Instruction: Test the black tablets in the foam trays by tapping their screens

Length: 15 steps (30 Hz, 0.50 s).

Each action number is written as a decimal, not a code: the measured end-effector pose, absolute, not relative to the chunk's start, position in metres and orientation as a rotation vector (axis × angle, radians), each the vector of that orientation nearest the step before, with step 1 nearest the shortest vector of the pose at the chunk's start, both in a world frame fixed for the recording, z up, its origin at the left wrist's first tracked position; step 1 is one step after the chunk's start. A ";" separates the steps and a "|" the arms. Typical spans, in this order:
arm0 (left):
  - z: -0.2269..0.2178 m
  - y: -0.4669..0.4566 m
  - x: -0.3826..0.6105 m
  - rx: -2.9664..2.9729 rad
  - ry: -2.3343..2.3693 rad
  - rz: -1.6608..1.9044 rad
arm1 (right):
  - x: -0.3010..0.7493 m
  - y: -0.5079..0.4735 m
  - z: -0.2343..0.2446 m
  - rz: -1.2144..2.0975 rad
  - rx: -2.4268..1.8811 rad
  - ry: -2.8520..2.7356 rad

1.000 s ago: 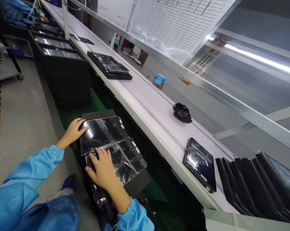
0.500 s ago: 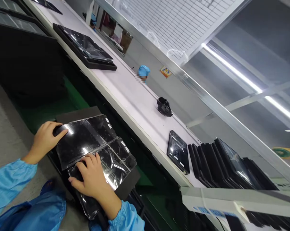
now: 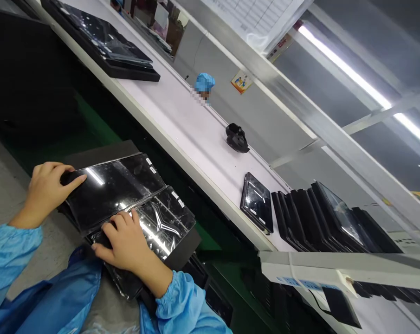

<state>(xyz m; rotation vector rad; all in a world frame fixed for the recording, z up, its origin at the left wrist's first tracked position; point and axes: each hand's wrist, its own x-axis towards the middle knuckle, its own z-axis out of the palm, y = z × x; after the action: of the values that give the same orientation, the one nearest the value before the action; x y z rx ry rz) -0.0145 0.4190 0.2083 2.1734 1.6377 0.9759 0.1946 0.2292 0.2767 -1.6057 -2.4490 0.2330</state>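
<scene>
Two glossy black screen panels with small white labels lie side by side on a dark tray. My left hand grips the outer end of the farther panel, its thumb on the top face. Clear, creased film covers the nearer panel, which reflects the lights. My right hand holds the near end of this panel, fingers on top and thumb spread toward the edge. What lies under both palms is hidden.
A long white bench runs diagonally past the panels. On it are a black tray of screens, a black strap-like object, a single screen and a row of upright black panels. A blue-capped person is beyond.
The view has shifted, so the bench and its contents sit higher in the picture. Both hands and the panels appear slightly further left, with the same hold on them.
</scene>
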 end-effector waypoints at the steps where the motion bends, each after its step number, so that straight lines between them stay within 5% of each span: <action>1: 0.209 0.422 -0.015 2.145 1.629 0.963 | 0.195 0.230 0.279 0.254 -1.601 -2.445; 15: 0.216 0.424 -0.016 2.007 1.572 0.924 | 0.194 0.231 0.281 0.396 -1.602 -2.343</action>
<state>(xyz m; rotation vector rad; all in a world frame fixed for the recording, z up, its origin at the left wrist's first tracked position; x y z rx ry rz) -0.0157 0.4244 0.2155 2.0072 1.5723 0.9237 0.1940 0.2313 0.2812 -1.6022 -2.3426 0.3964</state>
